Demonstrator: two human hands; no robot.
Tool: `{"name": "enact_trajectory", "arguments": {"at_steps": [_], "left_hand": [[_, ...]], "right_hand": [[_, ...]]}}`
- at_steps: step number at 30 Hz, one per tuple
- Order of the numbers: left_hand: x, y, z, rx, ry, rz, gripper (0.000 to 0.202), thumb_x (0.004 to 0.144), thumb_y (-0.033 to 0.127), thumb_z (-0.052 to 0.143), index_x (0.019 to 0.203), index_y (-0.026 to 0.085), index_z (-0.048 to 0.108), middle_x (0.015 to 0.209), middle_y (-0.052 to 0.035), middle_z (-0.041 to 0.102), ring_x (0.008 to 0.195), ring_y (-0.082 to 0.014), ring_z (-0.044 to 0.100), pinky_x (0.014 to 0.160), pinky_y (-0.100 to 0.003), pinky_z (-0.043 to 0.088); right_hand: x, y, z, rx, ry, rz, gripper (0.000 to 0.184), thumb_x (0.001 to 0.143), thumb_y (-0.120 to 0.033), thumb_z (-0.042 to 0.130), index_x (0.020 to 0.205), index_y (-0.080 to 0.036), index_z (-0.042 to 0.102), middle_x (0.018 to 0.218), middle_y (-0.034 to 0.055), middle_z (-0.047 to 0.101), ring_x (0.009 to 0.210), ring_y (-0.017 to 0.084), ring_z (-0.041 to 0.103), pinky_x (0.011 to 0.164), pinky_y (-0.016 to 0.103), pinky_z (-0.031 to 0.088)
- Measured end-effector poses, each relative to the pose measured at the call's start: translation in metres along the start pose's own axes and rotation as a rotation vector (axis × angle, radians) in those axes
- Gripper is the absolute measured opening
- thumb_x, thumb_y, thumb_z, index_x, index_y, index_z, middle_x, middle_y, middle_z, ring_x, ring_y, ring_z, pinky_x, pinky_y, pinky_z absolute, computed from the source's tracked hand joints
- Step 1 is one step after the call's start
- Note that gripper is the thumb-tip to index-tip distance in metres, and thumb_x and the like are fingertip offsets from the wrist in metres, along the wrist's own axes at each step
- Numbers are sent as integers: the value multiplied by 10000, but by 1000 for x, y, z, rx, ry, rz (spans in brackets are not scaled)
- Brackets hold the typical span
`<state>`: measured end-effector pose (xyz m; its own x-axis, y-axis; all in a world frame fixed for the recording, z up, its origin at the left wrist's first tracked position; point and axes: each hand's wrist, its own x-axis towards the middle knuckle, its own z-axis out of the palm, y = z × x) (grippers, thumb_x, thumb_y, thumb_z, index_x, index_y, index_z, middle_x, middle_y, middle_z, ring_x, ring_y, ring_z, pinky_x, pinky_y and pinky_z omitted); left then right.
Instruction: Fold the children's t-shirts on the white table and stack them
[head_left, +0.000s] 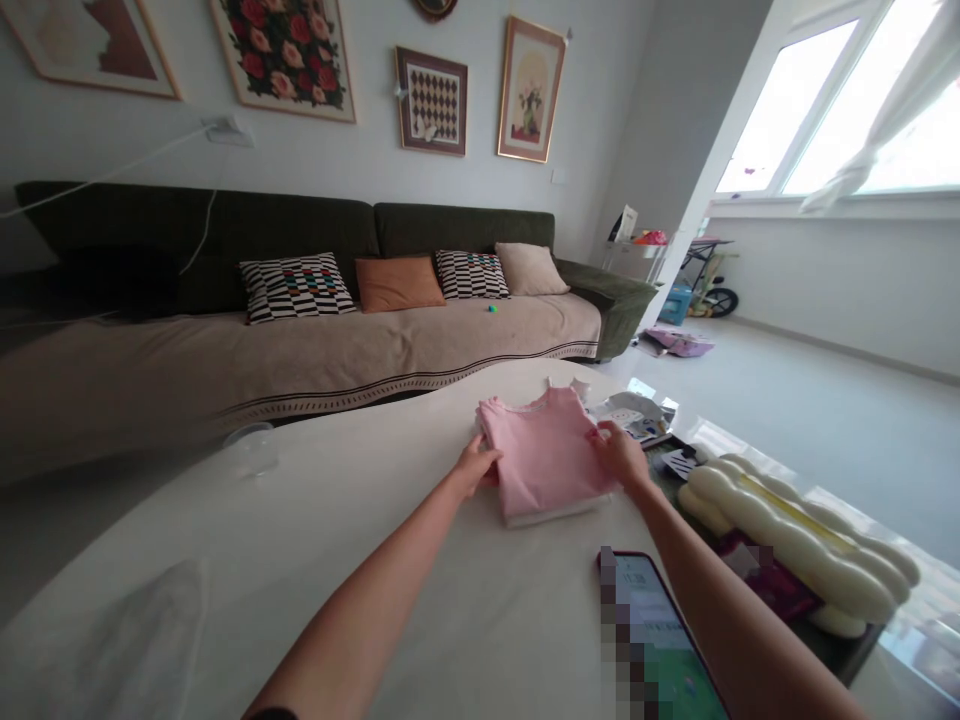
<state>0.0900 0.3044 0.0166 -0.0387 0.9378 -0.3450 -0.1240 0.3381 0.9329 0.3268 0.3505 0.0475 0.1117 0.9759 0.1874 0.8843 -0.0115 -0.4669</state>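
Observation:
A pink shirt (551,455), folded into a rough rectangle, lies on the white table with its neckline pointing away from me. White cloth peeks out beneath its near edge. At the shirt's left side, my left hand (478,467) grips the edge, thumb on top and the other fingers partly hidden underneath. My right hand (626,457) pinches the opposite edge near the upper right. A phone (664,640) with a lit screen rests on the table beside my right forearm.
The white table (375,540) also bears a transparent cup (255,450) and a see-through plastic bag (142,640) on the left. To the right are a puffy cream tissue box (795,530) and crumpled packaging (634,412). A sofa (420,350) with cushions stands behind.

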Motion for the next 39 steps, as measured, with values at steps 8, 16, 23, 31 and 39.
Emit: {"name": "enact_trajectory", "arguments": {"at_steps": [8,16,23,31,39], "left_hand": [[2,-44,-9,55,105,17,493,718,212,623,1148,105,407,735,-24,583,593,-87,562,606,-219,472],[-131,-47,-121,499,167,311,396,727,280,565,1109,197,496,903,-29,602,790,-133,598,756,-269,463],[-291,-101,-300,1319,718,176,386,797,341,440,1120,167,559,1224,-108,503,1176,-279,390,958,-435,330],[-363,-134,-232,1405,415,294,426,834,445,413,1214,278,506,1321,-53,438,1188,-265,365,947,-418,327],[-324,-93,-234,1361,250,311,464,757,213,530,1218,173,488,1204,-81,536,1098,-219,444,907,-339,361]], "right_hand": [[-53,-35,77,-275,-83,-346,593,787,-581,402,1328,-367,288,1459,29,136,1305,367,39,955,588,177],[-72,-56,59,-361,-330,-277,574,817,-483,411,1348,-321,268,1417,95,246,1282,403,138,883,620,271],[-238,-105,74,-249,-454,-487,448,831,-320,430,1263,-199,434,1379,154,318,1289,324,210,925,450,344],[-367,-174,77,33,-575,-577,467,803,-210,423,1267,-158,424,1332,141,401,1264,268,296,969,412,323],[-360,-196,80,37,-537,-519,654,720,-18,348,1355,-145,263,1290,117,443,1146,172,447,921,267,353]]}}
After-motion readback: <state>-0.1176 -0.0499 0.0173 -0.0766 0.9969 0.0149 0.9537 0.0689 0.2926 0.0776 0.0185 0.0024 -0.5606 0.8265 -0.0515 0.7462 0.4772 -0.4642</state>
